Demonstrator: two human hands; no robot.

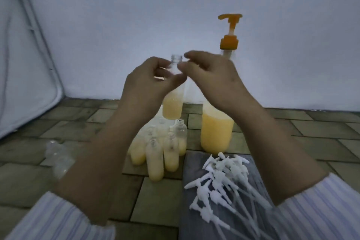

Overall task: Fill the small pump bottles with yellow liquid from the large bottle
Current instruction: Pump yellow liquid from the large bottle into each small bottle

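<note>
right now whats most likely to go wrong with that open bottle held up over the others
The small bottle in the left hand is uncapped, partly full and tilted; tipped further, it could spill. The filled bottles on the floor below stand close together with open necks, so a dropped bottle or a lowered forearm could topple several. The right hand is blurred; its grip is unclear.

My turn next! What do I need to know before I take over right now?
Left hand grips a part-filled small bottle held up with its neck open. Right hand hovers at its neck, fingers curled; it seems to hold nothing.
Large bottle with orange pump stands behind.
Done: several filled bottles stand on the floor, uncapped.
Left: empty bottles at left, white pumps still piled at right.
</note>
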